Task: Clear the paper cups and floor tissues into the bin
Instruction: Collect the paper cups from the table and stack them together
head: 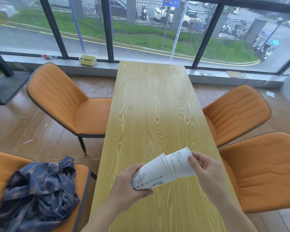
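Observation:
Over the near end of the wooden table [151,101] I hold white paper cups with line drawings, tipped on their side. My left hand [126,186] grips the base of a nested stack of paper cups [155,173]. My right hand [206,169] holds another paper cup [181,162] whose bottom sits partly inside the stack's mouth. A white tissue [270,94] lies on the floor at the far right, by the wall. No bin is in view.
Orange chairs flank the table: one at left [65,101], two at right [238,113] [264,171]. A near-left chair [0,166] carries a crumpled blue plaid shirt [38,191]. A yellow box [87,60] and a bottle [48,56] rest on the window sill. Small scraps [28,141] lie on the floor.

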